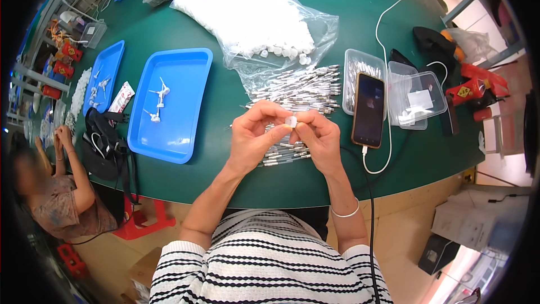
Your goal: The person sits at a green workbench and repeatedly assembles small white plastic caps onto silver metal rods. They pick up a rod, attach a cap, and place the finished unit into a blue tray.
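Between my fingertips is a small white plastic cap, pinched from both sides above the green table. My left hand is closed on its left side, and my right hand on its right. Under and beyond my hands lies a heap of thin metal-and-white rods. Past the heap, a large clear bag spills similar small white caps toward me. My fingers hide part of the held cap, and I cannot tell whether anything is inside it.
At the left, a blue tray holds a few white assembled pieces. A phone leans on a clear container at the right, its white cable trailing over the table. A black bag and another person are further left.
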